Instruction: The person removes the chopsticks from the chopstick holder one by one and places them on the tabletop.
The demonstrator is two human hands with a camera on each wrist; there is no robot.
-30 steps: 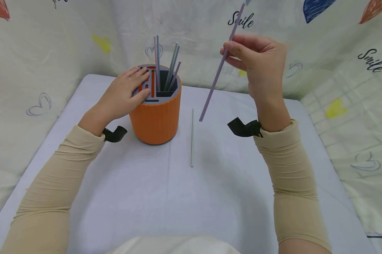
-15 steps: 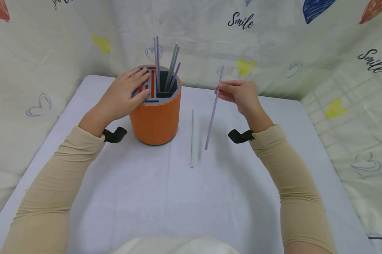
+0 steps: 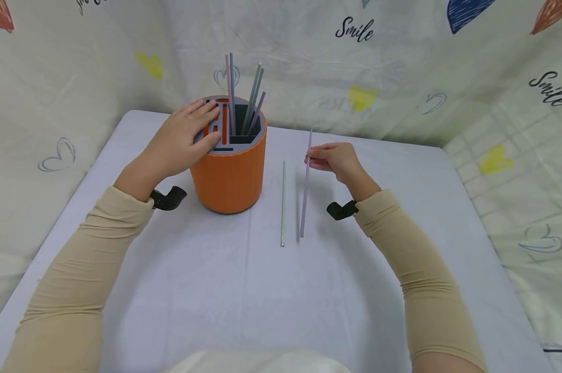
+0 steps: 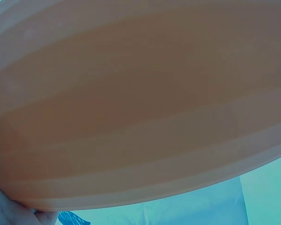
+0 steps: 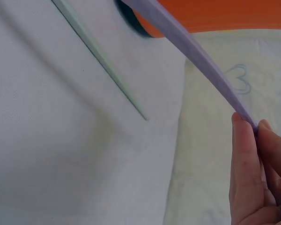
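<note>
My left hand (image 3: 180,137) rests on the grey slotted top of a round orange holder (image 3: 229,181), fingers laid out flat and the thumb near its front edge. Several thin purple and grey-green sticks (image 3: 253,90) lean upright in the holder's square opening. To the right, my right hand (image 3: 337,159) pinches a long purple stick (image 3: 304,207) near its far end, between thumb and fingertips. The stick points toward me, low over the table. A pale green stick (image 3: 283,202) lies between it and the holder. In the left wrist view, the holder's wall (image 4: 154,108) fills most of the picture.
A white cloth covers the table (image 3: 243,300). Behind and on both sides hangs a printed curtain (image 3: 299,57) with hearts and writing, close to the table's far edge.
The right hand has brought the purple stick down from high up, toward the table and left, turning it nearly parallel to the green stick. The left hand has stayed on the holder.
</note>
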